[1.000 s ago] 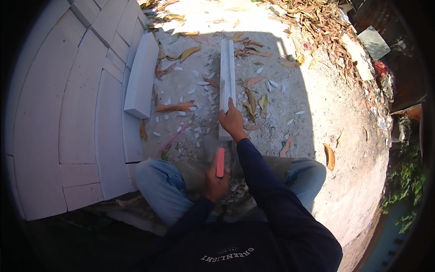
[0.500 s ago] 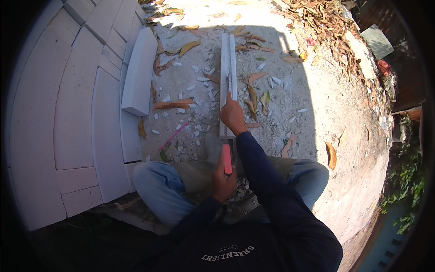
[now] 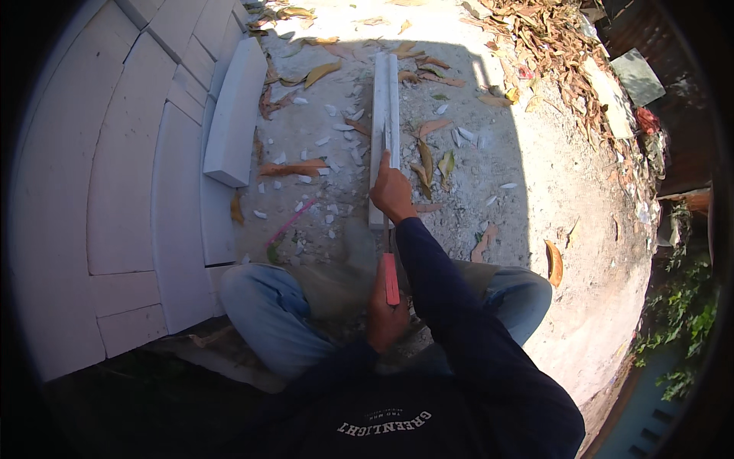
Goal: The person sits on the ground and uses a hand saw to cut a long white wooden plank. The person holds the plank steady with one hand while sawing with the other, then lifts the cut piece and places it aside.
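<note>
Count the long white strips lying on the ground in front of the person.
1 certain: the long white strip runs straight ahead, right hand pressing its near end. A groove along it may mean two pieces. Left hand holds a red-handled tool.

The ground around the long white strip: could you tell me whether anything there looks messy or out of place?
Yes. Small white chips lie scattered over the sandy ground left of the long white strip, mixed with dry leaves. A thin pink stick lies loose and askew among them.
</note>
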Motion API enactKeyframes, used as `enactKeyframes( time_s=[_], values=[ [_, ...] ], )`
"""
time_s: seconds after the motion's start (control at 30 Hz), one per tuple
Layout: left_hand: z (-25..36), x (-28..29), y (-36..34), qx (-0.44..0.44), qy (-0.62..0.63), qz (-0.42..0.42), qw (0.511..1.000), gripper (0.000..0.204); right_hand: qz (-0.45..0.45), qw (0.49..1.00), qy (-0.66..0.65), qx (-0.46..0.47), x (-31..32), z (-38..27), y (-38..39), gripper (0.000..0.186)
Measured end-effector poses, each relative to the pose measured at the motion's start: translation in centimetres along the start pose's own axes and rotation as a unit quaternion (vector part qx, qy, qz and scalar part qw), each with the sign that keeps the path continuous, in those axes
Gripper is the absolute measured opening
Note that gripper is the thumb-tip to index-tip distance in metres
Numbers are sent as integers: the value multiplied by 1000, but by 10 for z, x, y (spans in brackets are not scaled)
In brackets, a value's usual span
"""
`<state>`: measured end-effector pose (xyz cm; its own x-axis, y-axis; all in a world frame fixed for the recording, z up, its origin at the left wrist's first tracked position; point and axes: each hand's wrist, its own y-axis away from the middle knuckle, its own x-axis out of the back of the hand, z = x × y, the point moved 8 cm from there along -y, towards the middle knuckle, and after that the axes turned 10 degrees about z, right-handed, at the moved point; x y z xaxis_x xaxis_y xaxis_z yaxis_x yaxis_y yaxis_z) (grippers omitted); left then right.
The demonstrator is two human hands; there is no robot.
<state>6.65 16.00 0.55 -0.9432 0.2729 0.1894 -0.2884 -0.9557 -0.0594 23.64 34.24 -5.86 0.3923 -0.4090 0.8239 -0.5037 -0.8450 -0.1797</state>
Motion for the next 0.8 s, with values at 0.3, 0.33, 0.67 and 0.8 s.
enactKeyframes(
  time_s=[0.3, 0.33, 0.67, 0.8],
  values=[
    [28, 32, 32, 67, -3, -11, 998, 63, -30, 997, 19, -63, 28, -13, 25, 87],
    [28, 29, 23, 80, -15, -16, 997, 63, -18, 997, 17, -69, 33, -13, 8, 86],
    [-1, -17, -70, 6, 4, 1, 1000, 72, 19, 999, 15, -40, -7, 24, -95, 75],
    [1, -20, -69, 8, -3, 6, 1000, 75, 8, 1000, 16, -19, -15, 25, -99, 72]
  ],
)
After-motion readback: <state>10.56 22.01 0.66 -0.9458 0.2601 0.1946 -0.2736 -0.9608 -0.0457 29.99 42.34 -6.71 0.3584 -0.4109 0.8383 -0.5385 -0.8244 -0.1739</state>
